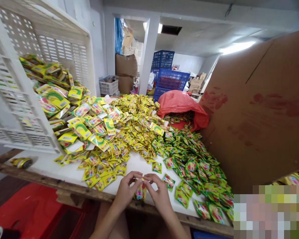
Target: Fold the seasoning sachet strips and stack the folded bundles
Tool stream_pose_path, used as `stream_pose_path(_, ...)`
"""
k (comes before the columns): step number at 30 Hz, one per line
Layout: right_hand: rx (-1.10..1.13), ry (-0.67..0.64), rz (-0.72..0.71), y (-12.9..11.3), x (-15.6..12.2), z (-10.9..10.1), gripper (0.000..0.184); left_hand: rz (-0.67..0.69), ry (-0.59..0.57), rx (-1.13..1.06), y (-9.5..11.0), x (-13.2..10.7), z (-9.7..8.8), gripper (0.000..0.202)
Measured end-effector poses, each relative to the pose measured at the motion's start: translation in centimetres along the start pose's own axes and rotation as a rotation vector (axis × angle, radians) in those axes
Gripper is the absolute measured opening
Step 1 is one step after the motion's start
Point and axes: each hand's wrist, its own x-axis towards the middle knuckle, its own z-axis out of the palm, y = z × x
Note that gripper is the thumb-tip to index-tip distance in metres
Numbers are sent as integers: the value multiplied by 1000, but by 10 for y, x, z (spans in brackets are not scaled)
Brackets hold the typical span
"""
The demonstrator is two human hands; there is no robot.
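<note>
Close to the table's front edge, my left hand [126,190] and my right hand [159,192] hold a small yellow printed box [140,193] between them. Both hands have thumbs and fingertips closed at its top end, which they partly hide. Ahead of my left hand lies a pile of small yellow sachets [102,169]. Green sachets [194,169] are heaped to the right, a few lying loose near my right hand. Yellow flat boxes [81,127] spill over the sachets at the left.
A white plastic crate [89,59] lies tipped on its side at the left, full of boxes. Behind the green heap is an open red sack [179,103]. A large cardboard sheet [259,109] stands at the right. A red stool [27,212] is below the table's left side.
</note>
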Motion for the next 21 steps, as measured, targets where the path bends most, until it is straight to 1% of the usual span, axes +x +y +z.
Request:
stream_pose_path(5,-49,50,60,1,4,4,14,-52,39,63,2,3,2,17)
stream_pose_path(9,-36,39,107,4,11,6,20,-82,71,75,4,10,1,21)
stream_pose_path(11,-43,40,114,4,13,6,22,-84,66,72,4,14,1,21)
stream_pose_path(15,-117,-3,97,2,15,3,23,-100,29,70,4,18,1,20)
stream_pose_path(19,-255,-60,28,-2,18,-2,22,-106,21,40,6,19,3,21)
stream_pose_path(21,-279,-79,-2,-3,19,-5,21,-98,22,25,7,18,4,21)
